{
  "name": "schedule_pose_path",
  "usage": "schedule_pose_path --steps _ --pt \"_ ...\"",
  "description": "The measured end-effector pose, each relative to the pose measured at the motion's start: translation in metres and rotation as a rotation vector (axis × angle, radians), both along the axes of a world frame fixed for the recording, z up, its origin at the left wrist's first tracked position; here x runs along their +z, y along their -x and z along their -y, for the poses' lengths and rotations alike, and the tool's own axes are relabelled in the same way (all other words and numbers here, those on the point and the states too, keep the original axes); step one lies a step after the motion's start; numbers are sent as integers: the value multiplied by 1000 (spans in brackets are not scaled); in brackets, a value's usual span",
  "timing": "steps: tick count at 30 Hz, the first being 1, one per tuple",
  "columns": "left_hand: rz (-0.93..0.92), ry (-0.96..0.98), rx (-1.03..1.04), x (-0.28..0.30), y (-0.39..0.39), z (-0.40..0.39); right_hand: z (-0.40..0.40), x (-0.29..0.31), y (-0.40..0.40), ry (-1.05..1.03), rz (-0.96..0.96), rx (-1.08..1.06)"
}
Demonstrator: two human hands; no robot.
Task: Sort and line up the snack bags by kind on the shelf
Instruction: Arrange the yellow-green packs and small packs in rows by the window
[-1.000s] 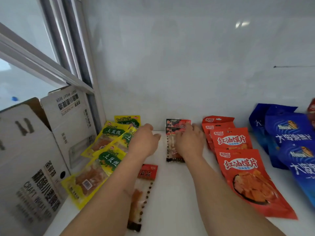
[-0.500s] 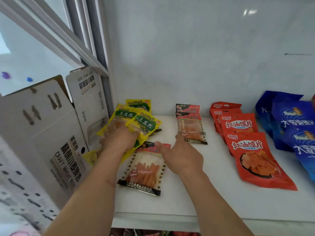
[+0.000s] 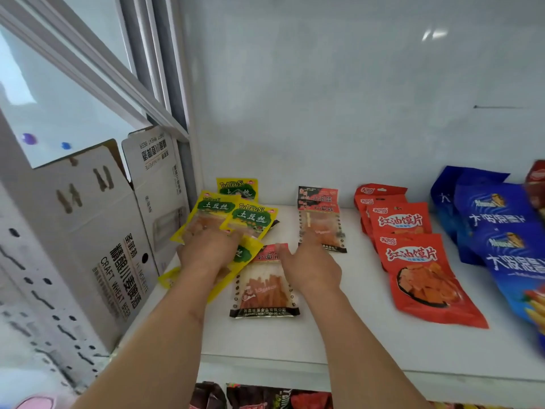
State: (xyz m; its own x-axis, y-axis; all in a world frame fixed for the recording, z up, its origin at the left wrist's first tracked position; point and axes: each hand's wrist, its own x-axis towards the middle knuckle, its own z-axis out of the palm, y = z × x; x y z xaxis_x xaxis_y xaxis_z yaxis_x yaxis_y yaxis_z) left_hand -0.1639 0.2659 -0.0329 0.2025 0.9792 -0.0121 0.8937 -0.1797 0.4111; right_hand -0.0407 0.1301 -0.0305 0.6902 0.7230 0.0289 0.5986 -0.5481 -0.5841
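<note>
Head view, nearest first: the clear-windowed bag with a red and black header (image 3: 263, 286) now lies flat and square-on in the near part of the shelf (image 3: 339, 343), its whole face showing, where a second ago it sat as a narrow strip half under the left arm. That reads as one stray bag pulled out of the clutter and made ready to join its own kind. Over its top right corner rests the right hand (image 3: 311, 267), palm down and fingers spread loosely; its grip is apart and clamps nothing, the thumb side just touching the header while the fingertips reach toward the far pair of matching bags (image 3: 321, 222), where the hand was pressing a second ago. Left of it, the left hand (image 3: 208, 253) has come back from the middle of the shelf and lies flat on the yellow potato-strip bags (image 3: 233, 219), fingers extended and together enough to press; whether anything is pinched beneath I cannot tell. Those yellow bags overlap at angles against the cardboard box (image 3: 88, 237), so their row looks unfinished. Farther right, the red bags (image 3: 413, 255) stand in a tidy overlapping line, and the blue bags (image 3: 495, 228) beyond them likewise, so the remaining work seems to sit on the left half.
</note>
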Motion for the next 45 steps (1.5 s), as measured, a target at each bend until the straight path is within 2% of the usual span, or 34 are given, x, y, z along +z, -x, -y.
schedule_pose_path --steps 4,8,11,21,24,27,31,38,45 --pt "123 -120 157 -2 7 -20 19 0 5 166 49 15" --pt "156 -16 186 -6 9 -42 24 1 18 256 98 45" --pt "102 18 144 -13 8 -41 19 3 23 282 63 48" --pt "4 -38 78 -8 16 -31 12 0 13 37 -159 -80" --pt "14 -148 54 -5 11 -24 14 0 5 -24 -204 -85" --pt "75 -247 -39 2 -6 -8 17 -1 -3 -63 -233 -71" --pt "66 -222 -143 9 -33 10 25 -4 -20 -125 -269 -76" --pt "-3 -162 -174 0 -51 25 38 -3 -59 -282 -267 -189" --pt "-25 -213 -161 1 -58 32 28 -12 -67 -224 -147 -272"
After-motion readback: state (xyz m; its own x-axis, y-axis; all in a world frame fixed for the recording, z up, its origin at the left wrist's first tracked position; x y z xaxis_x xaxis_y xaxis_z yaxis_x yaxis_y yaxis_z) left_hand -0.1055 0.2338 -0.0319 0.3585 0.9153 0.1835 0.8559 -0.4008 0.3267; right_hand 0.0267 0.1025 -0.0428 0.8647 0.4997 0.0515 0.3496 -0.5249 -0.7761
